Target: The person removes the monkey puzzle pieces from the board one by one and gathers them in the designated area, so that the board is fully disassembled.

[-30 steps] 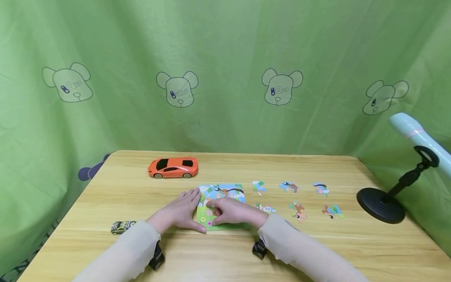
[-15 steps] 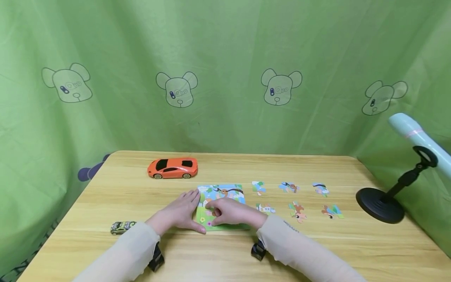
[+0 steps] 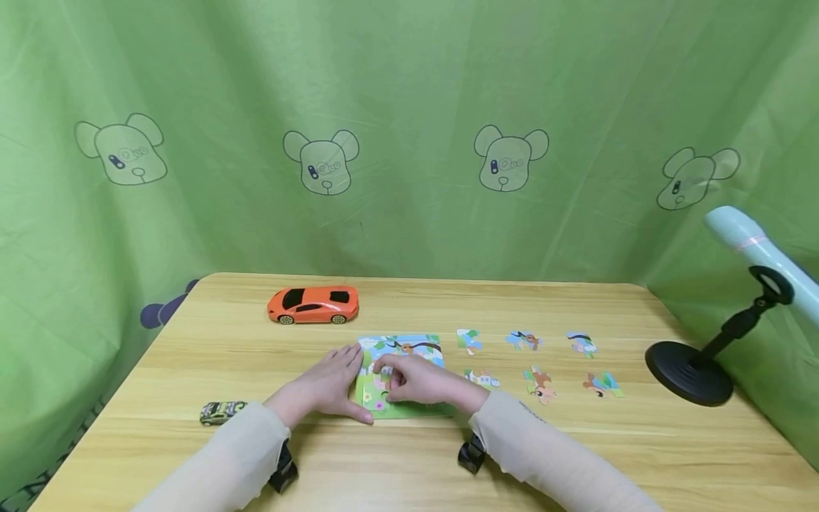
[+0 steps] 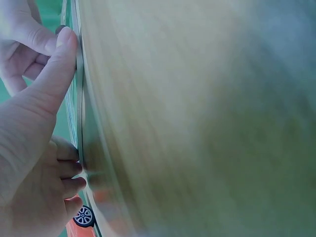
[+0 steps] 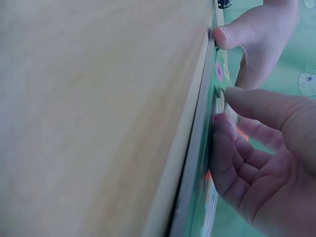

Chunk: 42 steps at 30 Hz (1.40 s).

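Observation:
A jigsaw puzzle board (image 3: 422, 341) with a bird-and-branch picture lies flat mid-table. My left hand (image 3: 329, 380) rests along its left side, fingers straight, thumb stretched to the near left corner. Above the board, my right hand (image 3: 419, 380) has its thumb and index finger bent toward each other. In the right wrist view, these fingertips pinch a thin puzzle piece (image 5: 219, 101) at the board's surface. Most of that piece is hidden by the fingers. The left thumb (image 4: 66, 42) touches the board's edge in the left wrist view.
Loose puzzle pieces lie in two rows right of the board, one (image 3: 540, 384) showing a brown animal. An orange toy car (image 3: 313, 304) stands behind left, a small patterned toy car (image 3: 220, 412) beside the left sleeve. A microphone stand (image 3: 691, 370) is at the right.
My right index finger and thumb have risen slightly from the board, and the picture under them looks shifted as a piece tilts up. My left hand stays in place.

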{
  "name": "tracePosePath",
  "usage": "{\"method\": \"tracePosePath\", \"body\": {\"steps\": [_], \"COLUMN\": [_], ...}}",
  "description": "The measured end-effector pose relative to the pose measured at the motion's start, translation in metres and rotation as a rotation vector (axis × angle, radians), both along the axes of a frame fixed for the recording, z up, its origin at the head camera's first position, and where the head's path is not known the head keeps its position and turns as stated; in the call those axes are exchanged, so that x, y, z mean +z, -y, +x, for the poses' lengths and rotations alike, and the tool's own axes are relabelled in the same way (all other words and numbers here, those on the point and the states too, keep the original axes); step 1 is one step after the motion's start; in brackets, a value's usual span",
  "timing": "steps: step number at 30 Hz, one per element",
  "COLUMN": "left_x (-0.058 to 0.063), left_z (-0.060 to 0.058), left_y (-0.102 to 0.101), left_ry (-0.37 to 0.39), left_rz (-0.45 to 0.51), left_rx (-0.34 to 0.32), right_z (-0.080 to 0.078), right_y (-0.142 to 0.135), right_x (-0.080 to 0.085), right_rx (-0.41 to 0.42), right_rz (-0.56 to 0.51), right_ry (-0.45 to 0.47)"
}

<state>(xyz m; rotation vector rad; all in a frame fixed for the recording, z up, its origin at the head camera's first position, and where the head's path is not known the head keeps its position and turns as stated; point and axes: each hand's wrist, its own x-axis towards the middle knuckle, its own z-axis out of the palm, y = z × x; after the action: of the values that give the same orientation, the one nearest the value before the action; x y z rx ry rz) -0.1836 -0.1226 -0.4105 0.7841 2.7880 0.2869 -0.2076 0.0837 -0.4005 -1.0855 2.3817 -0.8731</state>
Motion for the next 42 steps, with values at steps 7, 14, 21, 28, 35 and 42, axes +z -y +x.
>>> {"method": "tracePosePath", "body": {"steps": [7, 14, 21, 28, 35, 42], "left_x": [0.001, 0.001, 0.001, 0.000, 0.000, 0.000], "left_z": [0.001, 0.001, 0.001, 0.001, 0.001, 0.002], "left_y": [0.000, -0.001, -0.001, -0.001, 0.000, -0.001], "left_ry": [0.005, -0.002, -0.007, -0.004, -0.003, -0.003], "left_rz": [-0.002, -0.005, -0.002, -0.007, -0.009, -0.009], "left_rx": [0.003, 0.003, 0.000, 0.000, -0.001, 0.000], "right_z": [-0.003, -0.004, -0.002, -0.005, -0.003, 0.004], "right_y": [-0.004, -0.007, -0.010, -0.026, -0.059, -0.097], "right_x": [-0.005, -0.008, -0.002, 0.002, 0.009, 0.013], "right_rx": [-0.060, -0.086, -0.110, -0.107, -0.142, -0.151], "right_rz": [-0.073, -0.119, -0.188, -0.251, -0.219, -0.178], "right_ry": [0.048, 0.078, 0.169, 0.231, 0.258, 0.318]}}
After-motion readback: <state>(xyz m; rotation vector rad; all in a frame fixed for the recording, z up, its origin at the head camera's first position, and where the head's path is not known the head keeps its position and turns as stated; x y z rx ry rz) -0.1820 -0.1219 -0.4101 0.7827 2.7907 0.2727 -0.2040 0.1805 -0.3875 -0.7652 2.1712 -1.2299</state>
